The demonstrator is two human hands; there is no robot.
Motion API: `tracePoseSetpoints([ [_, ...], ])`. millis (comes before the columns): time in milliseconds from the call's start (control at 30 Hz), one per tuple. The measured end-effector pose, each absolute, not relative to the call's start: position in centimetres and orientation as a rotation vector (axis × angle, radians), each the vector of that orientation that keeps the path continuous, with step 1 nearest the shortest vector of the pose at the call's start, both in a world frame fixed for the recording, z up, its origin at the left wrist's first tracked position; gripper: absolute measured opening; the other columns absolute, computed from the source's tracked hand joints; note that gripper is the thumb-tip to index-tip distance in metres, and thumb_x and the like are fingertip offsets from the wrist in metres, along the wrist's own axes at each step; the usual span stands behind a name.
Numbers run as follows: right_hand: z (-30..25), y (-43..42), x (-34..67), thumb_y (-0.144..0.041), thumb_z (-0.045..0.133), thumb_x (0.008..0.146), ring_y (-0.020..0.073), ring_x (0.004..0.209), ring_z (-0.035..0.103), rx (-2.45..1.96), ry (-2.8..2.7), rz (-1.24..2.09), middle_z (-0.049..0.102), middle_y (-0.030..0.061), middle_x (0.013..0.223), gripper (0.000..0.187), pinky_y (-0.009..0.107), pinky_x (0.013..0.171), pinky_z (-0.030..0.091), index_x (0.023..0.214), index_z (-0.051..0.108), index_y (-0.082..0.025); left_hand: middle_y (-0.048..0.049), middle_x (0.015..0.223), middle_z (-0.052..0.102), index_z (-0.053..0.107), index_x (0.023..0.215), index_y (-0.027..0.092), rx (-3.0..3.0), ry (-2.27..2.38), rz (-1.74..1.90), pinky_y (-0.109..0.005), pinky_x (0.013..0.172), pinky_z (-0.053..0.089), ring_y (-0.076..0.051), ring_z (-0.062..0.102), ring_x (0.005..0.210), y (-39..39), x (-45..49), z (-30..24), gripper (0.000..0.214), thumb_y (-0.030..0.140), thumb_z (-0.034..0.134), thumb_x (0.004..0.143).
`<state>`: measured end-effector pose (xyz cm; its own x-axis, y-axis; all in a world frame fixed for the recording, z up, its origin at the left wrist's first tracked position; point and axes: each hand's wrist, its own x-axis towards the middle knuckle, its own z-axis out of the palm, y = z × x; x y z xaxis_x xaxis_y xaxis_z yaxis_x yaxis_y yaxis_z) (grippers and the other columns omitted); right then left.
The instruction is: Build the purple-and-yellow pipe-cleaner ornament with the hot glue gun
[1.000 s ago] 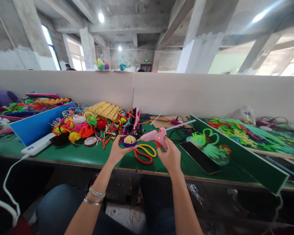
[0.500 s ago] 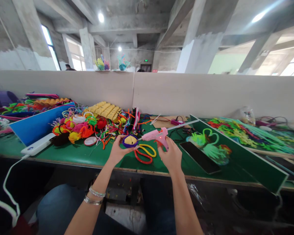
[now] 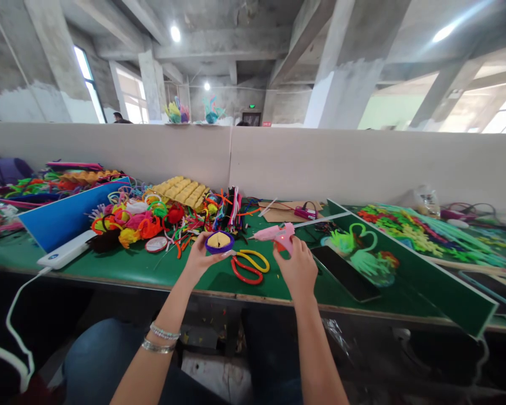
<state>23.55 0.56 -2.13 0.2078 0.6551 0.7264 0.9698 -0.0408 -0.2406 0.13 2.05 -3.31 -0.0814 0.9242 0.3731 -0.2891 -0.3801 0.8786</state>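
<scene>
My left hand [image 3: 200,256] is closed around a small round piece [image 3: 219,242] with a purple fuzzy rim and a yellow middle, held just above the green table [image 3: 152,269]. My right hand [image 3: 296,265] grips a pink glue gun [image 3: 278,233] by its handle. The gun's nozzle points left and stands a short way apart from the round piece. A white glue stick juts out of the gun's back toward the right. Red and yellow loops [image 3: 248,264] lie on the table between my hands.
A heap of colourful pipe-cleaner pieces [image 3: 152,216] lies behind my left hand, beside a tilted blue board [image 3: 67,214] and a white power bank [image 3: 65,250]. A dark phone [image 3: 341,270] and a green board with fuzzy shapes [image 3: 405,264] sit to the right. A grey partition [image 3: 320,163] closes the back.
The glue gun has drawn back to the right, away from the round piece. My left hand has tilted the piece slightly and kept hold of it.
</scene>
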Motion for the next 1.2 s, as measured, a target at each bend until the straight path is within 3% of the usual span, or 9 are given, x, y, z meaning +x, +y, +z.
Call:
tracePoseSetpoints([
  [200, -4.1, 1.9, 26.0, -0.048, 0.049, 0.081, 0.0214, 0.077, 0.060, -2.063, -1.622, -0.239, 0.062, 0.0112, 0.088, 0.045, 0.027, 0.058, 0.039, 0.106, 0.053, -0.012, 0.0003, 0.082, 0.063, 0.053, 0.083, 0.018, 1.153, 0.893, 1.734, -0.030, 0.079, 0.051, -0.014, 0.062, 0.079, 3.0, 0.0, -3.7, 0.048, 0.025, 0.082, 0.045],
  [567, -3.6, 1.2, 25.9, -0.048, 0.051, 0.081, 0.0281, 0.090, 0.054, -2.183, -1.694, -0.484, 0.059, 0.0142, 0.093, 0.040, 0.033, 0.065, 0.039, 0.097, 0.061, -0.013, -0.0006, 0.084, 0.065, 0.051, 0.080, 0.017, 1.051, 0.921, 1.733, -0.031, 0.079, 0.050, -0.015, 0.064, 0.080, 3.5, -0.4, -3.6, 0.047, 0.027, 0.081, 0.045],
  [700, -1.6, 1.3, 24.5, -0.043, 0.046, 0.085, 0.0266, 0.092, 0.053, -2.053, -1.668, -0.508, 0.060, 0.0119, 0.097, 0.035, 0.033, 0.069, 0.039, 0.101, 0.059, -0.015, 0.0001, 0.079, 0.066, 0.054, 0.081, 0.016, 1.036, 0.935, 1.699, -0.031, 0.079, 0.049, -0.015, 0.064, 0.077, 3.8, -0.4, -3.8, 0.046, 0.027, 0.081, 0.045],
  [867, 0.9, 4.8, 20.5, -0.037, 0.040, 0.089, 0.0213, 0.100, 0.052, -1.746, -2.083, -0.182, 0.060, 0.0107, 0.106, 0.032, 0.030, 0.081, 0.037, 0.107, 0.056, -0.016, -0.0019, 0.079, 0.067, 0.055, 0.081, 0.015, 0.998, 0.941, 1.710, -0.032, 0.078, 0.049, -0.016, 0.064, 0.079, 4.1, -0.8, -4.1, 0.046, 0.029, 0.080, 0.045],
  [1000, 1.7, 9.3, 17.3, -0.031, 0.037, 0.091, 0.0143, 0.092, 0.057, -1.709, -2.235, -0.025, 0.064, 0.0066, 0.103, 0.028, 0.021, 0.074, 0.039, 0.103, 0.059, -0.018, -0.0029, 0.083, 0.068, 0.056, 0.082, 0.015, 1.028, 0.925, 1.684, -0.031, 0.078, 0.049, -0.016, 0.064, 0.080, 4.1, -1.1, -4.1, 0.045, 0.031, 0.080, 0.047],
  [1200, 1.1, 13.5, 14.7, -0.034, 0.045, 0.088, 0.0166, 0.088, 0.061, -1.809, -2.342, 0.097, 0.066, 0.0081, 0.099, 0.027, 0.023, 0.068, 0.042, 0.096, 0.062, -0.016, -0.0015, 0.081, 0.066, 0.054, 0.080, 0.017, 1.021, 0.960, 1.642, -0.028, 0.074, 0.049, -0.015, 0.063, 0.078, 4.4, -1.1, -4.7, 0.048, 0.032, 0.081, 0.043],
])
